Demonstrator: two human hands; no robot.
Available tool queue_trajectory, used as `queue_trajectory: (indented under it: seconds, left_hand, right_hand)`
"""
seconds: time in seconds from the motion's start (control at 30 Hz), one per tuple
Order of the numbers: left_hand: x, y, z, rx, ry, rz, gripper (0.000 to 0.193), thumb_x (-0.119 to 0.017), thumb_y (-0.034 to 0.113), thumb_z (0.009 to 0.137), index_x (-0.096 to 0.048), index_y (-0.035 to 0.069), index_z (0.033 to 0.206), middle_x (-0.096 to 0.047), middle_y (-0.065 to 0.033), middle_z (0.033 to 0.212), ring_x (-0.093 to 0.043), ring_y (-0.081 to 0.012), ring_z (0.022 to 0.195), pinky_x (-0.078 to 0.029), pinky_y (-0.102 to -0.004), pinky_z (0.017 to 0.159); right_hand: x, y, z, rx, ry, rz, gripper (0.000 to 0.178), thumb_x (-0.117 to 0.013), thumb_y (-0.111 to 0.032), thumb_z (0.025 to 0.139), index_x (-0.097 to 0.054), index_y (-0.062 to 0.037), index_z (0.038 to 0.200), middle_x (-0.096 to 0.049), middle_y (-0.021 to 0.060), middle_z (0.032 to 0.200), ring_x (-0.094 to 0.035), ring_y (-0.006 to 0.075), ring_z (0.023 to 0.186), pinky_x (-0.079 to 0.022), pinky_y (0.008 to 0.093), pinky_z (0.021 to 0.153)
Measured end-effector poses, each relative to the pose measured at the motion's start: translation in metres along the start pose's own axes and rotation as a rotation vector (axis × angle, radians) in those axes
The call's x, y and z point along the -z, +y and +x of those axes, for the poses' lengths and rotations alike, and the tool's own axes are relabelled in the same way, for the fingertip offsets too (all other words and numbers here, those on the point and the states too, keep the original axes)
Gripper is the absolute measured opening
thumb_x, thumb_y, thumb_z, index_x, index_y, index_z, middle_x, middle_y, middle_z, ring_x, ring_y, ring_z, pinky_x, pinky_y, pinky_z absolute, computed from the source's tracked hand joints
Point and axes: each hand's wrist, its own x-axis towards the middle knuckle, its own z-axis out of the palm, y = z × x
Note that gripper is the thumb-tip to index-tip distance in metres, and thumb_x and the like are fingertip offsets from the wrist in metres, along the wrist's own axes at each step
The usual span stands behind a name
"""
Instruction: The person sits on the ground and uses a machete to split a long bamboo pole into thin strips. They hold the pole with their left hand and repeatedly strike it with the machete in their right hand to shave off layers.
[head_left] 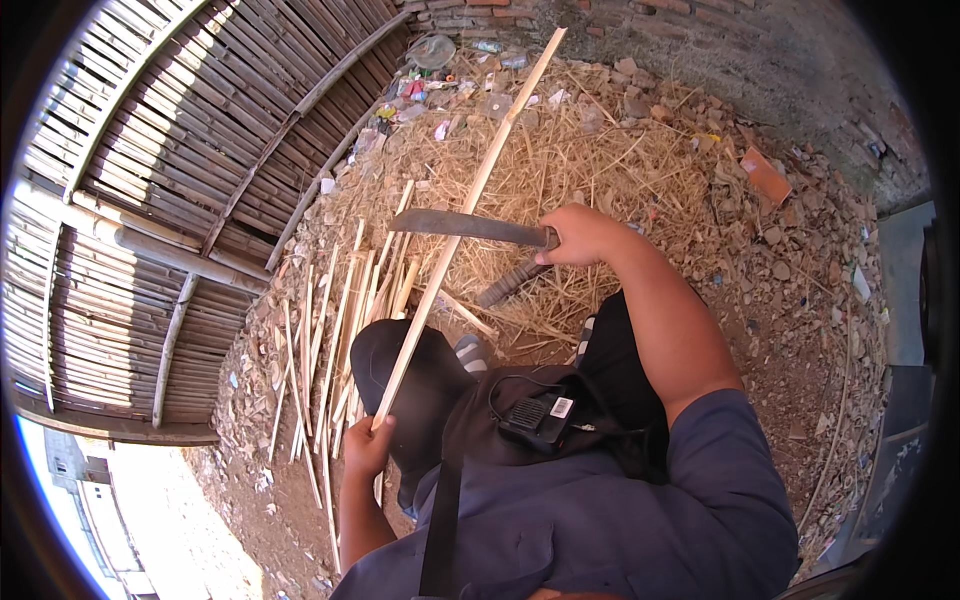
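A long pale bamboo strip [425,300] slants up from my lap area toward the far wall. My left hand [368,445] pinches its lower end beside my left knee. My right hand [583,236] grips a machete [470,226] by the handle, which is mostly hidden in the fist. Its dark curved blade points left and crosses the strip about midway; whether the two touch I cannot tell. Just below the right hand is a dark, ribbed stick-like piece [513,283]. Several cut bamboo strips [335,330] lie in a loose pile left of my leg.
Straw-like shavings [560,170] cover the ground ahead, with rubble and litter around them. A bamboo-slat wall [230,130] stands at the left, a brick wall [720,50] at the far side. A broken orange tile [766,176] lies at right. A small black device [540,415] rests at my waist.
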Motion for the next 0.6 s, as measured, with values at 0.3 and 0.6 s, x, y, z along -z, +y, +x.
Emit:
queue_trajectory:
  seconds: [0.3,0.6]
  left_hand:
    - [-0.001,-0.008,0.001,0.001,0.014,-0.005,0.043,-0.073,0.037,0.092,-0.066,-0.001,0.074,-0.056,0.0005,0.061,-0.049,-0.0082,0.06,-0.039,-0.0314,0.054]
    - [0.0,-0.001,0.001,-0.002,0.01,0.013,0.042,-0.073,0.038,0.092,-0.068,-0.001,0.077,-0.057,-0.0004,0.062,-0.05,-0.0086,0.061,-0.04,-0.0319,0.055]
  right_hand:
    - [-0.006,-0.015,0.001,0.043,-0.069,-0.019,0.039,-0.081,-0.037,0.08,-0.073,-0.0057,0.102,-0.07,0.0162,0.087,-0.069,0.0315,0.084,-0.052,0.0432,0.074]
    - [0.0,-0.005,-0.001,0.0,-0.021,0.002,0.04,-0.081,-0.036,0.079,-0.073,-0.0048,0.102,-0.071,0.0163,0.089,-0.07,0.0329,0.086,-0.053,0.0434,0.075]
